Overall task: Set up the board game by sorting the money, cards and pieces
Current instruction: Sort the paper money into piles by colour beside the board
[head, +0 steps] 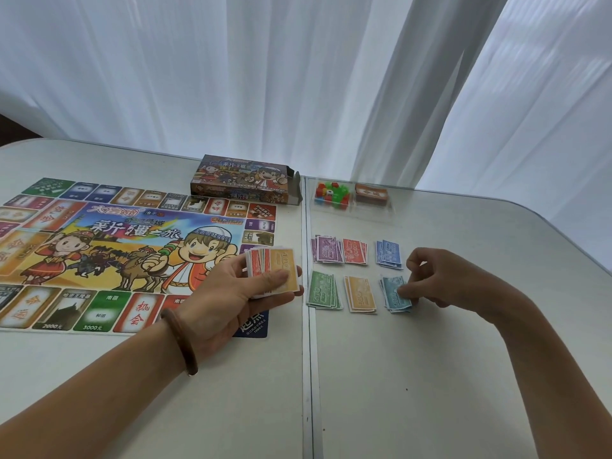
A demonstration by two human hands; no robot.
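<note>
My left hand grips a stack of play money with an orange note on top, over the game board's right edge. My right hand touches the light blue pile with its fingertips. Several sorted piles lie on the table's right half: purple, red and dark blue in the far row, green and orange in the near row beside the light blue one. The colourful game board lies flat on the left.
The game box stands open behind the board. A clear tray holds coloured plastic pieces and a deck of cards. A seam splits the white table. White curtains hang behind.
</note>
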